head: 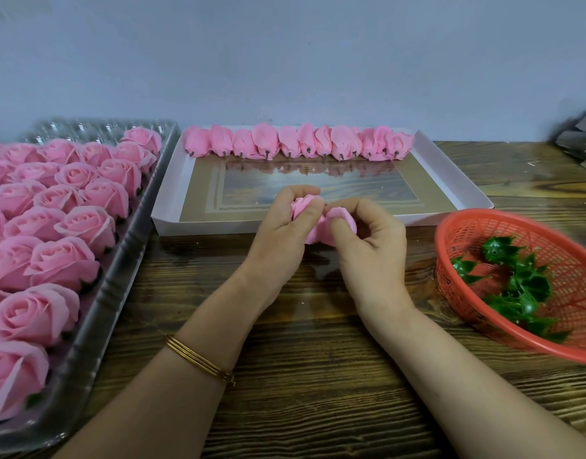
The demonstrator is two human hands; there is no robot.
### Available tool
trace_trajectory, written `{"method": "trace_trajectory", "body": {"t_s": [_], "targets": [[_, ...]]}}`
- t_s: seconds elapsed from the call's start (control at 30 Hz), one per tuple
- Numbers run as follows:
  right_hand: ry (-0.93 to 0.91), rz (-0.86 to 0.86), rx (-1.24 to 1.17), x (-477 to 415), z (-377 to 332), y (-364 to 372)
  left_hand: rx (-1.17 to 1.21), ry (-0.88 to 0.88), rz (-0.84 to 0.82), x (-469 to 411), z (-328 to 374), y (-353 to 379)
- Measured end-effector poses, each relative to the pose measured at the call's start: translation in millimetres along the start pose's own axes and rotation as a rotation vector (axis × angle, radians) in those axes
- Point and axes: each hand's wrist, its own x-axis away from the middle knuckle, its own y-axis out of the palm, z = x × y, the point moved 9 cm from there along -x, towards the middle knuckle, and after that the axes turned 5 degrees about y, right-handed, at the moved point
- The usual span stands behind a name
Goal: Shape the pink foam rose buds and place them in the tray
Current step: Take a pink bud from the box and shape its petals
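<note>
Above the wooden surface point(301, 376), just in front of the white tray point(202, 226), two hands hold one pink foam rose bud point(303, 207). The left hand point(281, 233) grips the bud body with curled fingers point(294, 193). The right hand point(374, 250) pinches an outer petal. One row of about eleven shaped buds point(294, 142) lies along the tray's far wall, stems pointing toward the person. One clear plastic tray point(119, 270) at left holds more than twenty open roses point(62, 263). One red basket point(467, 223) at right holds several green calyxes point(523, 286).
</note>
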Motion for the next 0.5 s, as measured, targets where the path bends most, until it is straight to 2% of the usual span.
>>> {"method": "trace_trajectory", "body": {"t_s": [0.23, 0.5], "targets": [[-0.051, -0.034, 0.061, 1.4, -6.5, 4.2, -0.019, -0.011, -0.01, 0.7, -0.8, -0.3], [0.026, -0.008, 0.162, 0.7, 2.6, -0.2, -0.002, -0.004, 0.001, -0.3, -1.0, -0.3]]}}
